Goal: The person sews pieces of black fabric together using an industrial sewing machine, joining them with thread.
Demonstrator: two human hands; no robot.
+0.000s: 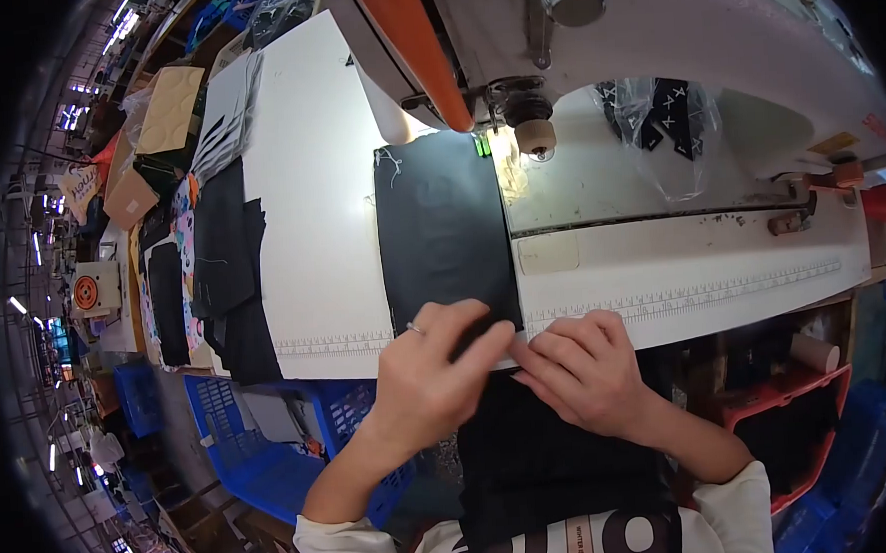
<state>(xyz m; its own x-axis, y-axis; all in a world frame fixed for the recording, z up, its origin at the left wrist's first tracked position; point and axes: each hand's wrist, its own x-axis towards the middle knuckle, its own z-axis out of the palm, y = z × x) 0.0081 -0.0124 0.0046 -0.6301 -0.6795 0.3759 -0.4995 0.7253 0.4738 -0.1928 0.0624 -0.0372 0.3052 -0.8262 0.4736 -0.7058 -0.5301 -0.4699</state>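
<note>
Matte black, rectangular fabric panel (445, 226) lies flat on the white work surface (316, 233), far end by the head of the pale sewing machine (690, 23), near end at the surface's front edge. Left hand (426, 377): fingers bent over the near end, thumb and index reaching for the near right corner. Right hand (590, 374): fingers curled, tips bunched just beside that corner. Can't tell whether either one actually pinches cloth; contact is hidden. For clean handling, I'd use light, even fingertip pressure, work the corner with both hands close together, and avoid tugging sideways, which could skew the panel. The printed ruler strip (685, 304) alongside gives a straight reference for squaring the near edge. Watch the loose pale threads (389, 161) at the far left corner; they could snag.
</note>
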